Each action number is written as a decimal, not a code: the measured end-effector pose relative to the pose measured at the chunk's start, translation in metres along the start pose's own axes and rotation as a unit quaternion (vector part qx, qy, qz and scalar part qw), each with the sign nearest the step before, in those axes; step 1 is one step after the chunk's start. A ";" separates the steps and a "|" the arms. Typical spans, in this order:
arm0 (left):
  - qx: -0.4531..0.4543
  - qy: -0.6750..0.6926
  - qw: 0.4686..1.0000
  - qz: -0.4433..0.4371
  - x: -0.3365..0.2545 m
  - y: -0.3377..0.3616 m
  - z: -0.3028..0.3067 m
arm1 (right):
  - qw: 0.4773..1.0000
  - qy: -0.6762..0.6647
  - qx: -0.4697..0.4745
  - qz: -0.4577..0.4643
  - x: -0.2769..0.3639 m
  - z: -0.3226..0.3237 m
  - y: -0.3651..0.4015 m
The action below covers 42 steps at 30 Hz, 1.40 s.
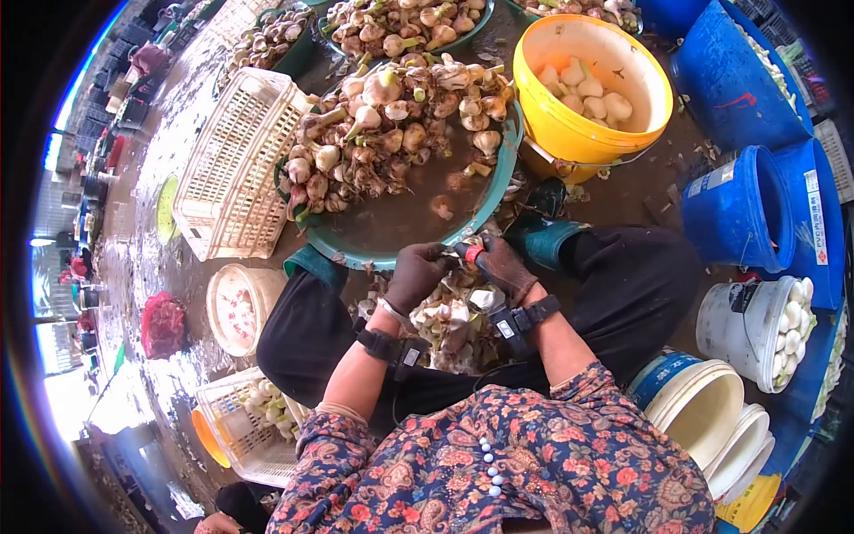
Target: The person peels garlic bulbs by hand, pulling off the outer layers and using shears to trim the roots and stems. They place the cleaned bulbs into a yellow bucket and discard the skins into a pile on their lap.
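My left hand (418, 278), in a dark glove, is closed just below the rim of a green basin (356, 259); what its fingers pinch is too small to make out. Close beside it, my gloved right hand (505, 269) is wrapped round a tool with a red and black handle (471, 253); its working end is hidden. Muddy garlic bulbs (382, 133) with roots and stalks are heaped in the basin, over brownish water. Below both hands, between my legs, lies a pile of garlic trimmings and peel (449, 325).
A yellow bucket (569, 133) holding peeled white bulbs stands beyond the basin. White crates (236, 169) and a pale tub (238, 307) are on the left. On the right stand blue buckets (734, 209), a white bucket (734, 329) of bulbs and several stacked pails (703, 414).
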<state>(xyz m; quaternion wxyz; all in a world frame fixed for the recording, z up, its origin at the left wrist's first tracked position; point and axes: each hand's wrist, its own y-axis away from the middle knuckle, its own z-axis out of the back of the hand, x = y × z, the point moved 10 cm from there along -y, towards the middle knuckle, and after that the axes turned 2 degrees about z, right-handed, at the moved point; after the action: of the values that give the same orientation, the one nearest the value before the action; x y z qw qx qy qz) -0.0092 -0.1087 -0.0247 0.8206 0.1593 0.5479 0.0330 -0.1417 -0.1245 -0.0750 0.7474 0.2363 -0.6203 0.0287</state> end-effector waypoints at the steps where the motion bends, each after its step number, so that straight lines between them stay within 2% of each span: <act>1: 0.031 0.139 0.985 0.093 0.020 -0.001 -0.004 | 1.000 0.000 0.001 0.000 0.007 0.001 0.003; 2: 0.039 0.166 0.975 0.143 0.015 0.004 0.001 | 0.994 -0.097 0.045 0.011 0.027 -0.005 0.010; 3: 0.038 0.166 0.975 0.143 0.022 0.004 0.004 | 0.977 -0.193 0.089 0.021 0.042 -0.012 0.015; 5: 0.071 0.197 0.978 0.028 0.006 0.005 0.008 | 0.966 -0.230 0.114 0.031 0.051 -0.016 0.018; 6: 0.011 -0.159 0.942 -0.296 -0.048 0.026 0.016 | 0.953 -0.267 0.137 0.041 0.057 -0.019 0.020; 7: 0.010 -0.160 0.941 -0.297 -0.053 0.031 0.018 | 0.938 -0.302 0.160 0.050 0.061 -0.023 0.023; 9: -0.022 -0.121 0.972 -0.199 -0.041 0.026 0.031 | 0.924 -0.327 0.189 0.053 0.055 -0.033 0.023; 11: -0.038 -0.150 0.968 -0.198 -0.038 0.026 0.034 | 0.972 -0.122 0.110 0.168 0.061 -0.031 0.021; 12: -0.053 -0.178 0.963 -0.197 -0.036 0.024 0.035 | 0.983 -0.028 0.081 0.161 0.054 -0.032 0.022; 13: -0.067 -0.206 0.956 -0.196 -0.034 0.023 0.036 | 0.983 -0.027 0.081 0.162 0.056 -0.036 0.023; 15: -0.097 -0.219 0.944 -0.228 -0.036 0.026 0.034 | 0.963 0.135 -0.029 0.230 0.073 -0.029 0.027; 16: -0.091 -0.123 0.966 -0.210 -0.039 0.025 0.036 | 0.978 0.003 -0.036 0.205 0.069 -0.028 0.027; 17: -0.083 -0.025 0.978 -0.190 -0.037 0.024 0.038 | 0.978 0.003 -0.037 0.204 0.064 -0.028 0.025; 18: -0.154 -0.150 0.944 -0.251 -0.038 0.025 0.046 | 0.983 -0.084 -0.058 0.151 0.042 -0.022 0.015; 19: -0.091 -0.077 0.979 -0.165 -0.006 0.001 0.051 | 0.978 -0.169 -0.079 0.095 0.016 -0.019 0.006; 20: -0.089 0.100 0.990 -0.053 0.007 -0.007 0.065 | 0.980 -0.123 -0.153 0.039 -0.009 -0.002 -0.001; 21: -0.086 0.270 0.957 0.062 0.022 -0.006 0.069 | 0.955 -0.214 -0.202 0.043 -0.025 0.011 -0.005; 22: -0.153 -0.097 0.983 -0.015 0.013 -0.003 0.092 | 0.940 -0.274 -0.203 -0.002 -0.034 0.018 -0.005; 23: -0.203 -0.437 0.876 -0.013 -0.004 0.010 0.100 | 0.920 -0.331 -0.203 -0.049 -0.044 0.025 -0.003; 25: -0.130 -0.367 0.915 0.106 0.016 0.010 0.099 | 0.928 -0.319 -0.190 -0.040 -0.041 0.032 -0.005; 27: -0.110 -0.327 0.932 0.110 0.037 0.010 0.073 | 0.932 -0.303 -0.195 -0.044 -0.026 0.032 0.002; 28: -0.079 -0.350 0.929 0.093 0.031 0.014 0.049 | 0.937 -0.283 -0.198 -0.062 -0.016 0.029 0.006; 29: -0.027 -0.345 0.932 0.108 0.049 0.014 0.021 | 0.941 -0.262 -0.201 -0.077 -0.011 0.026 0.007; 30: 0.051 -0.401 0.908 0.114 0.059 0.015 -0.008 | 0.941 -0.266 -0.188 -0.090 -0.014 0.019 0.005; 31: 0.089 -0.374 0.918 0.100 0.071 0.020 -0.033 | 0.941 -0.265 -0.188 -0.090 -0.015 0.018 0.004; 34: 0.087 -0.381 0.915 0.102 0.099 0.015 -0.047 | 0.942 -0.274 -0.177 -0.082 -0.010 0.017 0.004; 36: 0.067 -0.323 0.929 0.169 0.116 0.014 -0.033 | 0.953 -0.248 -0.141 -0.104 -0.006 0.016 0.008; 37: 0.073 -0.262 0.951 0.147 0.109 0.012 -0.030 | 0.953 -0.248 -0.143 -0.102 -0.007 0.018 0.008; 39: 0.072 0.019 0.985 0.157 0.102 0.016 -0.024 | 0.981 -0.127 -0.144 -0.032 0.006 0.023 0.008; 40: 0.081 0.118 0.971 0.193 0.091 0.018 -0.023 | 0.985 -0.044 -0.166 0.015 0.017 0.024 0.011; 41: 0.098 0.148 0.970 0.166 0.057 0.020 -0.019 | 0.985 -0.046 -0.167 0.019 0.018 0.022 0.014; 42: 0.103 0.136 0.978 0.117 0.039 0.017 -0.016 | 0.991 0.036 -0.126 0.026 0.023 0.012 0.015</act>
<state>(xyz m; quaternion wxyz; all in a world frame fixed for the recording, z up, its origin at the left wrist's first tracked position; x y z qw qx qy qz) -0.0062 -0.0799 -0.0598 0.7079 0.2999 0.6327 0.0932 -0.1528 -0.1219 -0.0473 0.7921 0.1224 -0.5976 -0.0218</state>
